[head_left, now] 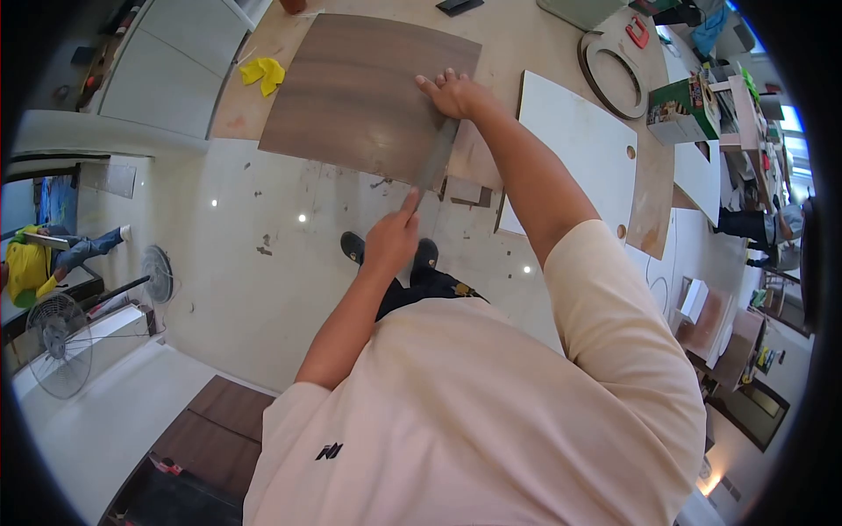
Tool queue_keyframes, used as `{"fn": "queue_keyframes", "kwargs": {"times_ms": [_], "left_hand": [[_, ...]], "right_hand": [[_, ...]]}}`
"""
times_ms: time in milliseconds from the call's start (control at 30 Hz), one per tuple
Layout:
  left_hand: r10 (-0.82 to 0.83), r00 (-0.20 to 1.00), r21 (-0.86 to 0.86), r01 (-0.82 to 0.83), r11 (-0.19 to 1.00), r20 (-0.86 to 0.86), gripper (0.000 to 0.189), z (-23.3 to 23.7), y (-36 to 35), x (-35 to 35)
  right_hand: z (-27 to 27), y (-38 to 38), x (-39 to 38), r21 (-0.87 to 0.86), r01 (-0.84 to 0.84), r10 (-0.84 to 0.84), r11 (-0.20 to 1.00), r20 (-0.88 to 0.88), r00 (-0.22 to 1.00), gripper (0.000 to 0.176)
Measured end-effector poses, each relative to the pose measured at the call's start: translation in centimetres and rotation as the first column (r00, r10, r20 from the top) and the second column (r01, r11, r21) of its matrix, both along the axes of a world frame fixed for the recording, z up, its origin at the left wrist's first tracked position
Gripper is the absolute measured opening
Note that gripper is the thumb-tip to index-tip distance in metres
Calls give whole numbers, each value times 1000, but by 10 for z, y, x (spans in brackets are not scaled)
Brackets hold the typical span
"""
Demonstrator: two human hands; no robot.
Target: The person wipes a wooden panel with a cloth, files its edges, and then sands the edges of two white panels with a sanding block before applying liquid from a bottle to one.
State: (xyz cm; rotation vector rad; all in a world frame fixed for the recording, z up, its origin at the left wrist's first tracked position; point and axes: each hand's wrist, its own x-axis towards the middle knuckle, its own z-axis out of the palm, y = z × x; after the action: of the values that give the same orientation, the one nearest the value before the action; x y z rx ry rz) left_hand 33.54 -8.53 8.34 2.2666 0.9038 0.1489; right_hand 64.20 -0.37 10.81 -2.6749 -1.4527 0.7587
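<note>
My left hand [392, 238] is closed around the near end of a long flat grey metal file [436, 156], index finger stretched along it. The file slants up along the right edge of a brown wood-grain panel [360, 92]. Its far end disappears under my right hand [450, 95], which lies on the panel near that edge with fingers extended. Whether the right palm presses on the file is hidden. The panel rests on the workbench [237, 114], its near edge reaching past the bench.
A white board [574, 153] with round holes lies to the right. Beyond it are a ring-shaped piece [614, 81], a red clamp [638, 31] and a green box [684, 110]. A yellow cloth [262, 75] lies left. Fans [60, 344] and a person in yellow [31, 267] are farther left.
</note>
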Motion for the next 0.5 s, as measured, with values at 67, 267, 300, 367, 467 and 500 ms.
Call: {"fn": "queue_keyframes", "kwargs": {"times_ms": [67,267,300,367,467,500], "left_hand": [[44,999,-35,-44,998,7,54,-5,-5,-37],[-17,1000,23,16,1000,23,57,-5,-2,20],[-19,1000,20,19,1000,1,56,-3,-2,18],[-21,999,14,22,1000,-47,55,-1,-1,5],[36,998,-56,-33,998,55,54,-10,-12,-41],[25,997,-44,-22,999,68,54,-14,-15,-38]], "right_hand": [[-18,-2,4,10,-23,23,1000,4,1000,87],[19,-3,-12,-34,57,-58,998,-27,998,87],[6,-3,-6,-17,20,-20,1000,-9,1000,87],[-27,5,11,16,-57,57,998,26,998,87],[-25,2,7,19,-109,107,994,88,990,86],[-20,-1,2,15,-85,83,996,81,993,85]]}}
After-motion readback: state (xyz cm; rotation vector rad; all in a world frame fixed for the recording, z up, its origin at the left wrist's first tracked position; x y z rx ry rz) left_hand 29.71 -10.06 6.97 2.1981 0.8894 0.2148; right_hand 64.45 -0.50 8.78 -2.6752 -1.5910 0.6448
